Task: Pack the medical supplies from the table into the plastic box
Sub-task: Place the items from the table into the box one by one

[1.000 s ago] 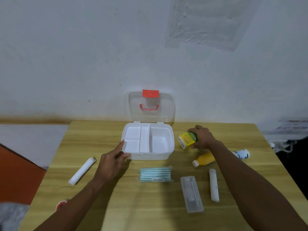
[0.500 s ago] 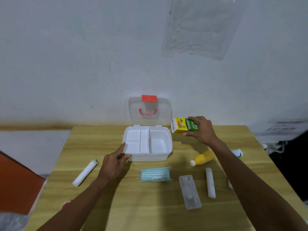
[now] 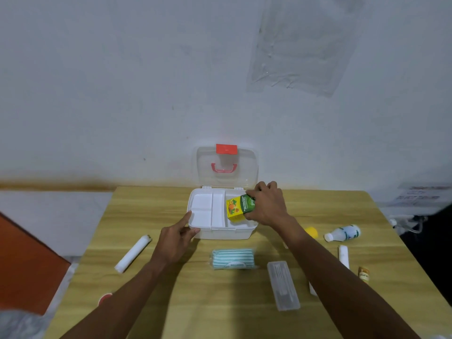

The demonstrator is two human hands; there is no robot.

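Note:
The white plastic box (image 3: 221, 232) stands open at the table's back middle, its clear lid (image 3: 227, 167) leaning against the wall. My right hand (image 3: 267, 205) grips a yellow and green carton (image 3: 238, 207) and holds it inside the box's large right compartment. My left hand (image 3: 176, 237) rests against the box's front left corner, fingers loosely curled, holding nothing. On the table lie a striped mask pack (image 3: 233, 258), a clear plastic case (image 3: 283, 285), a white roll (image 3: 133, 253) on the left, a white bottle (image 3: 342, 233) and a yellow bottle (image 3: 311, 232), partly hidden by my right arm.
Another white roll (image 3: 343, 256) and a small brown-capped vial (image 3: 364, 273) lie near the table's right side. A red round item (image 3: 105, 298) sits at the left front edge. The table (image 3: 220, 302) ends close on both sides; the wall is right behind the box.
My right hand has carried the carton from the right of the box, up and leftward, and lowered it into the right compartment. My left hand has stayed at the box's corner.

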